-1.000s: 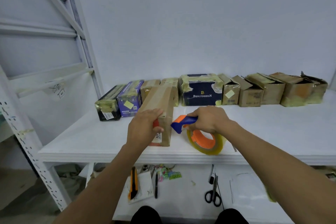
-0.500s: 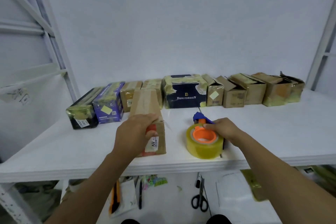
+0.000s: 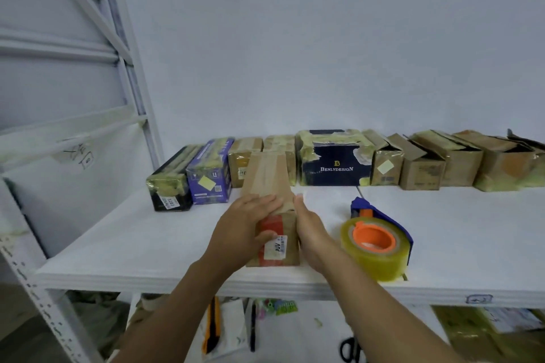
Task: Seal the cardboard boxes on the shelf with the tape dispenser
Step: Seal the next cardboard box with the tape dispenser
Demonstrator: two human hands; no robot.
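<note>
The left hand (image 3: 244, 230) clasps the near end of the cardboard box (image 3: 267, 174), whose length runs away toward the wall (image 3: 324, 53). The right hand (image 3: 309, 230) presses flat-fingered against its right side, gripping nothing. Just right of that hand — the nearer one — the tape dispenser (image 3: 377, 244) sits untouched on the white shelf (image 3: 147, 244).

Both forearms are extended forward. The left hand (image 3: 246, 228) is curled over a cardboard box (image 3: 267, 177), thumb below; the right hand (image 3: 309, 228) is held flat against its side, fingers straight.
</note>
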